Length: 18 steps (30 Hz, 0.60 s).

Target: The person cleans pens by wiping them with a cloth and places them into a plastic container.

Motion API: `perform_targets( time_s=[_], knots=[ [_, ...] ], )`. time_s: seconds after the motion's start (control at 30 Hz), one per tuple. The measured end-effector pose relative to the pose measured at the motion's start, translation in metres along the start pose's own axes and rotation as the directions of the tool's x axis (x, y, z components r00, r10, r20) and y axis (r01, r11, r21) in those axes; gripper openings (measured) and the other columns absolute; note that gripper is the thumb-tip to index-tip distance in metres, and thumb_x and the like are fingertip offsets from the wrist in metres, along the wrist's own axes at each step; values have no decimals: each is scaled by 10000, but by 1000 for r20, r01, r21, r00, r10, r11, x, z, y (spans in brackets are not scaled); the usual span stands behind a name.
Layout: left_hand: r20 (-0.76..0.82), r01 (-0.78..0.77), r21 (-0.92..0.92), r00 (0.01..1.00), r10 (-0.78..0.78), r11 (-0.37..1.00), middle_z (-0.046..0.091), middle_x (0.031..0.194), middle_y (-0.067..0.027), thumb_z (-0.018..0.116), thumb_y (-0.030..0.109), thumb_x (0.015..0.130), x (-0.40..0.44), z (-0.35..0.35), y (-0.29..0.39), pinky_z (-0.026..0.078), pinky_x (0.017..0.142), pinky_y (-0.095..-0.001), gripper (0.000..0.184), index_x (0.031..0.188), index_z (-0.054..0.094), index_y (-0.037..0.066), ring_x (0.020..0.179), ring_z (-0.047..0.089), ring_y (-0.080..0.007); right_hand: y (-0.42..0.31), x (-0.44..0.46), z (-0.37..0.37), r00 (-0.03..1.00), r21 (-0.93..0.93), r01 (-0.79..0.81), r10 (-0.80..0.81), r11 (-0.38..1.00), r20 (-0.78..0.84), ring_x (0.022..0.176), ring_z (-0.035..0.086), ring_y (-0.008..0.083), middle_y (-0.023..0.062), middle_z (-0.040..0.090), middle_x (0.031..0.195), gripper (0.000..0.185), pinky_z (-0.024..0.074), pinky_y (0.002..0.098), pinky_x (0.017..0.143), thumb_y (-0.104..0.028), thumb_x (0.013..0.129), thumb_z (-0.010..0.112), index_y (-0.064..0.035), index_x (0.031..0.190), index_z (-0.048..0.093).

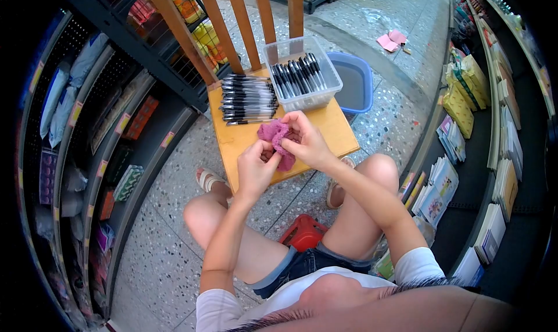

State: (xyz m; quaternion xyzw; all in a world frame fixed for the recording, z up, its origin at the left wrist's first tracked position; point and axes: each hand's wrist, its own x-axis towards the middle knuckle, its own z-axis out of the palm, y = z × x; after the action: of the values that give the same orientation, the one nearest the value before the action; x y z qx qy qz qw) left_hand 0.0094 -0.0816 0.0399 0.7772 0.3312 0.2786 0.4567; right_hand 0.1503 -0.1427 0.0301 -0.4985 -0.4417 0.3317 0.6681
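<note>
Starting at the left with a shelf [131, 122] of packaged goods, then coming to a pile of black-and-clear pens [247, 99] lying on the wooden chair [334, 133]. Next, over the front of the seat, pinching a crumpled purple cloth [269, 131] between both hands, with the left hand [254, 166] at its lower left and the right hand [311, 145] at its right, fingers curled in narrowly. Farther right, behind the cloth, to a clear plastic box [314, 101] with more pens [296, 76] inside, then to a blue basin [353, 90] just beside the chair and shelved books [439, 186].
</note>
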Motion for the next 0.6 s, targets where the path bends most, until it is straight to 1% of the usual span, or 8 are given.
perform_targets(
  time_s=[0.07,0.17,0.27,0.37,0.4,0.47,0.57,0.6],
  knots=[
    [-28,-78,102,996,81,992,617,692,-83,696,11,713,0,2,0,478,556,-238,142,801,591,-28,586,588,-108,-1,0,-1,1000,-69,-4,2,998,-27,821,609,135,81,611,854,238,485,269,699,1,813,537,7,1032,442],
    [-52,-146,190,986,159,971,601,677,-96,700,3,702,-2,7,2,481,553,-255,146,788,587,-28,581,590,-134,-9,0,-4,991,-155,-133,131,979,-19,823,532,54,62,576,932,228,442,203,668,5,852,504,-20,1059,411],
    [-56,-165,200,982,179,966,608,691,-98,702,5,707,-3,10,2,482,558,-254,153,810,594,-32,595,590,-124,-4,2,-10,986,-255,-163,149,953,-74,784,516,39,56,572,924,192,435,195,634,-9,870,481,-22,1052,420],
    [-61,-115,118,991,123,986,621,716,-71,695,17,741,-2,9,3,483,564,-244,141,834,602,-33,607,587,-105,19,4,-16,995,-65,-79,75,995,-63,750,511,38,40,567,921,187,437,196,613,-13,883,465,-30,1065,423],
    [-37,-86,46,995,88,995,624,728,-62,684,25,761,0,8,2,483,567,-239,132,848,603,-34,618,589,-100,15,5,-15,991,60,-112,116,992,-70,757,520,40,37,568,924,189,444,198,623,-17,887,468,-33,1069,423],
    [14,-20,-98,1000,22,995,630,753,-43,662,43,803,2,6,0,485,572,-229,120,876,606,-35,640,593,-90,4,6,-14,978,307,-170,199,937,-66,771,537,44,29,570,930,191,459,200,643,-26,894,474,-39,1078,422],
    [149,186,-413,979,-136,892,632,797,-34,623,68,850,4,5,2,491,596,-221,125,913,598,-37,679,605,-91,-15,6,-15,980,339,-196,177,920,87,809,564,58,37,588,960,183,480,203,674,-40,900,487,-30,1077,443],
    [175,189,-430,977,-125,883,632,806,-39,617,71,855,4,4,-1,493,606,-221,135,930,595,-39,686,606,-94,-16,6,-14,981,321,-193,176,927,82,818,567,66,46,599,956,178,479,214,701,-27,893,489,-24,1067,457]
  ],
)
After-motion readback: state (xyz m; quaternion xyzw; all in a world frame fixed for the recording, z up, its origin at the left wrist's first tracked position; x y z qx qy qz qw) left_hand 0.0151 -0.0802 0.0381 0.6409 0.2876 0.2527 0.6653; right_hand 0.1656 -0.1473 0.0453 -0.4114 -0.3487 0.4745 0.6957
